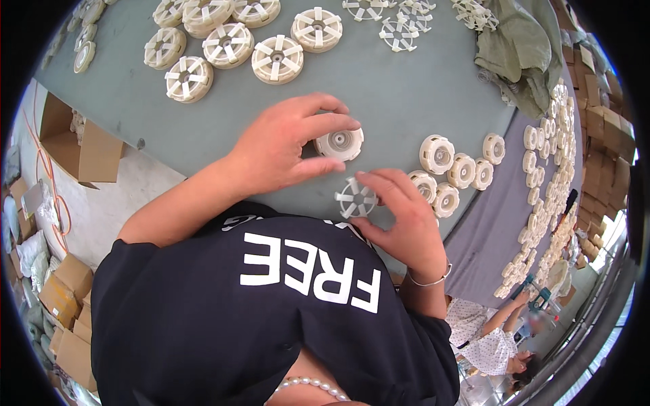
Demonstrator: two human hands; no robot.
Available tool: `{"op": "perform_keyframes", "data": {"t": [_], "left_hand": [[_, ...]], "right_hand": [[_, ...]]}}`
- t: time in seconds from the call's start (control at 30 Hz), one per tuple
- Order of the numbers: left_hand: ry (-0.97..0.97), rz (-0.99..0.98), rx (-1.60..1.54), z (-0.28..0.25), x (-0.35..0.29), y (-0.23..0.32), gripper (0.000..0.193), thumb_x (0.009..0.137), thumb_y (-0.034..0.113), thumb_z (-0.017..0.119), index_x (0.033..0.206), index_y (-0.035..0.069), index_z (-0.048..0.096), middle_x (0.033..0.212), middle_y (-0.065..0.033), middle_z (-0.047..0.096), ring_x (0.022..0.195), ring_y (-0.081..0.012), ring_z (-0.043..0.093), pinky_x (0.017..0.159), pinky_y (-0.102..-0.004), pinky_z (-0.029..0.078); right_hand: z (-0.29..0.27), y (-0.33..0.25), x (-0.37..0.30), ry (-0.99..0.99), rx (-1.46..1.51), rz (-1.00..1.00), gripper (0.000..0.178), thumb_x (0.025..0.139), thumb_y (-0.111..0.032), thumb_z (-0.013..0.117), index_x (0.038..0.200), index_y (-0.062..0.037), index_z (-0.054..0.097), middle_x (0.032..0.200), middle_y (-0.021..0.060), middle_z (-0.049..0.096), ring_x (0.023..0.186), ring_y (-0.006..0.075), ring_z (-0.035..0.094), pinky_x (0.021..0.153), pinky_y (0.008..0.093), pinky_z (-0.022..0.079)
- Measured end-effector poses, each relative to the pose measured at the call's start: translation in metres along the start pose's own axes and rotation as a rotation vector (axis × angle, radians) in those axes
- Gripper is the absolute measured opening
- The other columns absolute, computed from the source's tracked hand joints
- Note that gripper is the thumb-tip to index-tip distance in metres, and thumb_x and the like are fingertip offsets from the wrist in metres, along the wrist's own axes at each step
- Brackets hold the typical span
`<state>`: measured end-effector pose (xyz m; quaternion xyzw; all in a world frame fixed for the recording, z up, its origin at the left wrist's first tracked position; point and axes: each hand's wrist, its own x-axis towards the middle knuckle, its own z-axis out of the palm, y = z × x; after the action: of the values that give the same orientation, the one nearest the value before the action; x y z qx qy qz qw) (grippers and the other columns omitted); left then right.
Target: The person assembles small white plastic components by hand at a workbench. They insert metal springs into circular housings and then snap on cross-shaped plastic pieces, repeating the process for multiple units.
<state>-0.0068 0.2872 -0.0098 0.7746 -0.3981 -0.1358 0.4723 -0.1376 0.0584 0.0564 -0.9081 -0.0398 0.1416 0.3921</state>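
Note:
A round cream plastic housing (340,144) with a recessed centre rests on the green table surface (223,128). My left hand (288,142) curves around its left side, thumb on the near edge and fingers on the far edge. Closer to my body, my right hand (401,213) pinches a thin white spoked plastic ring (356,199) between thumb and fingers. This ring is held tilted, apart from the housing. Just right of it stand several similar cream housings (437,154) without spoked rings on top.
Housings topped with white spokes (277,59) sit at the far side. Loose spoked rings (398,34) lie beside a crumpled olive cloth (518,47). Many cream parts (535,196) cover a grey surface at right, where another person (484,331) works. An open cardboard box (78,145) stands at left.

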Motion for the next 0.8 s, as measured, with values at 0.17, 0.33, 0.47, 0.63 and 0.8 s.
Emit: {"op": "perform_keyframes", "data": {"t": [0.17,0.33,0.47,0.63,0.8], "left_hand": [[0.124,-0.011,-0.075,0.01,-0.005,-0.009,0.051,0.089,0.014,0.081,0.139,0.009,0.067,0.129,-0.01,0.067,0.098,-0.0231,0.067,0.082,-0.0335,0.056],[0.109,-0.209,-0.242,0.002,-0.009,0.006,0.053,0.091,0.01,0.079,0.141,0.006,0.065,0.126,-0.0091,0.067,0.078,-0.0151,0.06,0.071,-0.0301,0.053],[0.098,-0.195,-0.183,0.008,-0.009,-0.002,0.059,0.089,0.011,0.079,0.146,0.007,0.061,0.128,-0.009,0.066,0.075,-0.0135,0.059,0.069,-0.03,0.052],[0.098,-0.158,-0.101,0.009,-0.006,0.004,0.071,0.083,0.015,0.085,0.148,0.01,0.059,0.135,-0.0107,0.064,0.095,-0.024,0.066,0.078,-0.0354,0.056],[-0.027,-0.171,0.032,-0.004,-0.016,0.005,0.076,0.08,0.021,0.088,0.15,0.015,0.059,0.139,-0.0108,0.063,0.118,-0.0356,0.065,0.1,-0.0448,0.054]], "right_hand": [[-0.003,-0.004,0.01,0.287,0.04,-0.028,0.055,0.077,-0.005,0.085,0.129,-0.0048,0.068,0.125,0.0112,0.067,0.099,0.0287,0.07,0.081,0.0379,0.059],[0.007,-0.009,0.046,0.242,-0.123,-0.187,0.053,0.08,-0.003,0.082,0.131,-0.0025,0.068,0.132,0.0129,0.066,0.112,0.0341,0.066,0.094,0.043,0.056],[0.006,-0.011,0.061,0.147,-0.207,-0.197,0.055,0.081,-0.003,0.079,0.135,-0.0017,0.066,0.135,0.0139,0.065,0.121,0.0359,0.061,0.102,0.0444,0.052],[0.006,-0.008,0.062,0.071,-0.24,-0.156,0.051,0.086,-0.008,0.077,0.136,-0.0024,0.067,0.134,0.0148,0.065,0.121,0.0355,0.062,0.102,0.0444,0.053],[-0.035,0.028,0.075,0.043,-0.159,-0.146,0.044,0.09,-0.021,0.082,0.132,-0.0107,0.072,0.125,0.0133,0.072,0.113,0.0296,0.07,0.091,0.0403,0.058]]}}
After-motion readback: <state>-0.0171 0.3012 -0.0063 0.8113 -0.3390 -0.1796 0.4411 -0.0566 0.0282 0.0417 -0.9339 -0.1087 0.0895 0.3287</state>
